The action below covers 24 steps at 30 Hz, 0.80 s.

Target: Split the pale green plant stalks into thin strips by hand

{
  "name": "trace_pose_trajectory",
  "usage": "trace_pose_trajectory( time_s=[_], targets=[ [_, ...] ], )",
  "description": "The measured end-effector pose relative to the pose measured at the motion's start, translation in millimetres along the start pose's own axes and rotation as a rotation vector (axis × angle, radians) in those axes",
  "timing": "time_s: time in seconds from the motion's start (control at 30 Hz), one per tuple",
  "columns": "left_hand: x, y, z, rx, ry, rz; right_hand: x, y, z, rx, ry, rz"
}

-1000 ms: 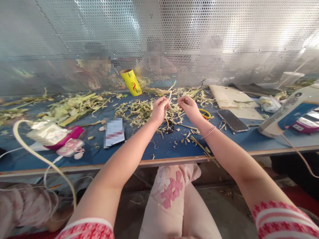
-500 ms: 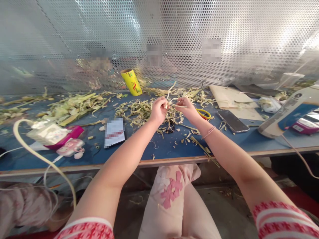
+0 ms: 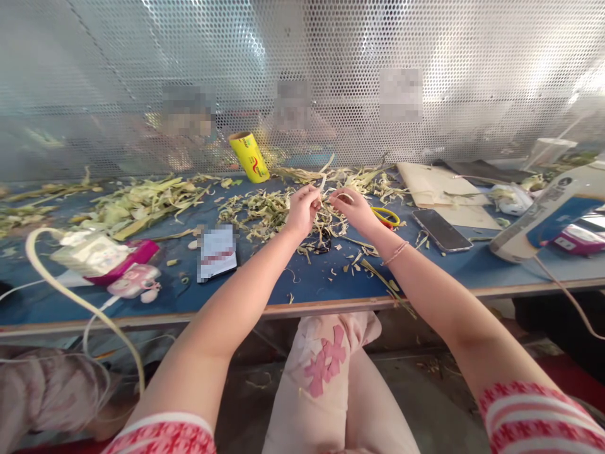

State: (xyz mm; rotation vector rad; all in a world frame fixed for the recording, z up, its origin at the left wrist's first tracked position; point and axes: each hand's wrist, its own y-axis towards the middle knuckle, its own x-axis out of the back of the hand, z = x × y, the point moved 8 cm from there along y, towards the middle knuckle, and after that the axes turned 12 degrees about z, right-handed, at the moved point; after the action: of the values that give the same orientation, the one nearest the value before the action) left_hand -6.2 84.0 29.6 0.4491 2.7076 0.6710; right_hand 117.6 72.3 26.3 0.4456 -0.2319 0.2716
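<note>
My left hand [image 3: 302, 209] is closed with its fingertips pinching a pale plant strip [image 3: 323, 183] that points upward. Close on its right, my right hand [image 3: 350, 205] has curled fingers, and a thin pale strip [image 3: 345, 197] bends over them. Between the two hands the finer detail is too small to make out. Under and around them lies a heap of shredded plant peelings [image 3: 265, 211]. A yellow loop with red on it [image 3: 388, 217] lies just beyond my right wrist, partly hidden.
A yellow cardboard tube [image 3: 249, 157] leans near the perforated metal panel [image 3: 340, 57]. Left are leafy stalks [image 3: 142, 202], a lit phone [image 3: 217, 252] and a magenta-and-white power strip [image 3: 101, 255]. Right are a dark phone [image 3: 442, 230], brown cardboard [image 3: 435, 186] and a white bottle [image 3: 534, 217].
The right fingers have curled further in, and the strip that stuck out across them now bends in a small loop. The left hand stays almost in place, still pinching its strip.
</note>
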Motion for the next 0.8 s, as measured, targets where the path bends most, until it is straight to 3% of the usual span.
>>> trace_pose_trajectory(
  time_s=[0.17,0.47,0.7,0.8],
  targets=[
    [0.9,-0.2,6.4,0.032,0.121,0.023,5.7,-1.4,12.2,0.107,-0.111,-0.04],
    [-0.2,0.7,8.8,-0.003,0.28,0.066,7.4,-7.7,25.3,0.127,-0.204,-0.081],
    [-18.5,-9.7,-7.0,-0.041,0.397,0.199,10.9,-2.5,13.7,0.132,-0.028,-0.068],
    [-21.5,-12.8,-13.2,-0.061,0.457,0.201,8.2,-0.5,6.6,0.084,0.075,-0.032]
  ],
)
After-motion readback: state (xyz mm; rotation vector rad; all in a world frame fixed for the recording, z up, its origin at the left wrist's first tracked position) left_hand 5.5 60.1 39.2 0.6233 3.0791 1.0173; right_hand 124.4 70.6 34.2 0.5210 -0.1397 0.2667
